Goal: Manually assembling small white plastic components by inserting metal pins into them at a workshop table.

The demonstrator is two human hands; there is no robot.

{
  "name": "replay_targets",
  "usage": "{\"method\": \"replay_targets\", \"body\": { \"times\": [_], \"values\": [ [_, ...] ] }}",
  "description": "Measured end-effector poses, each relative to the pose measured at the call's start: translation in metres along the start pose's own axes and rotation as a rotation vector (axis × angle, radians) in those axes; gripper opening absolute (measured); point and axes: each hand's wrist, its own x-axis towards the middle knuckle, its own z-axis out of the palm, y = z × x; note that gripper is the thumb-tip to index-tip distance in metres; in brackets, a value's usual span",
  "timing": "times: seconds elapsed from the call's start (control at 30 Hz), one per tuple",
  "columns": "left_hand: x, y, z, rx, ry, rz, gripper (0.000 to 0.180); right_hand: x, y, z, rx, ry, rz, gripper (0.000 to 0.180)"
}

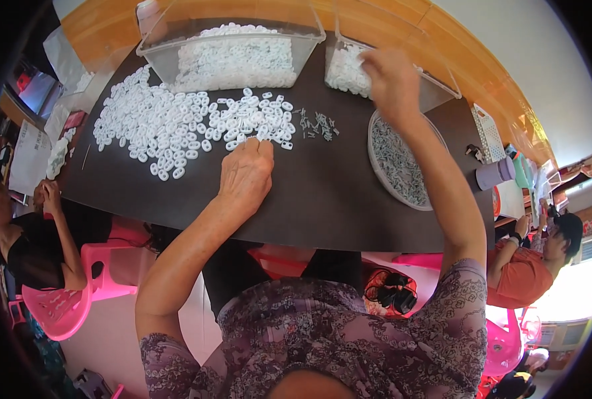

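Note:
My left hand [248,169] is at the near edge of a small pile of white oval plastic pieces with two holes [252,118]. Its fingers are closed and pinch one of these pieces at the fingertips. Raised at the right, my right hand [392,83] hovers over a clear plastic bin [435,93] holding more white pieces. Its fingers are bent and somewhat blurred, so whether they hold anything does not show. Small grey screws [319,126] lie loose beside the small pile. A round tray [374,156] full of similar screws sits under my right forearm.
A larger heap of white pieces [149,113] spreads across the left of the dark table [309,199]. Behind it stands a big clear bin [153,48] of white pieces. A purple cup [495,174] lies near the right edge. Other people sit at the left and right.

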Motion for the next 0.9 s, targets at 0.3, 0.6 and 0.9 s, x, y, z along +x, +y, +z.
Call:
{"method": "replay_targets", "body": {
  "times": [0.3,0.6,0.9],
  "values": [
    [-0.030,0.022,-0.027,-0.425,0.061,-0.210,0.019,-0.072,-0.066,0.020,0.360,-0.429,0.139,0.008],
    [-0.041,0.030,-0.025,-0.621,0.136,-0.344,0.013,-0.074,-0.073,0.038,0.193,-0.438,0.003,0.010],
    [-0.045,0.027,-0.021,-0.665,0.206,-0.355,0.013,-0.064,-0.083,0.037,0.095,-0.492,-0.188,0.010]
  ]
}}
